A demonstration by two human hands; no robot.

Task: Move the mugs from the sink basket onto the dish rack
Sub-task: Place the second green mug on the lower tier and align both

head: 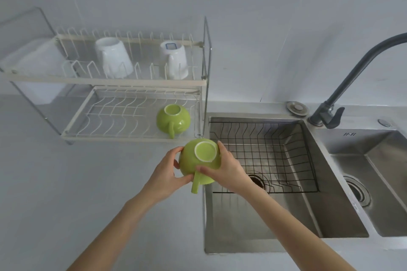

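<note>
A round green mug (199, 160) is held upside down between both hands, its handle pointing toward me, above the counter at the sink's left edge. My left hand (166, 177) cups its left side and my right hand (226, 168) grips its right side. A second green mug (173, 119) lies inverted on the lower tier of the cream wire dish rack (105, 136). Two white mugs (113, 57) (174, 59) stand inverted on the upper tier. The black wire sink basket (275, 152) in the left basin holds nothing visible.
A dark faucet (356, 68) arches over the divide between the left basin and a second basin (378, 182) at right. Grey counter (66, 182) spreads left of the sink. A clear panel stands at the rack's left end.
</note>
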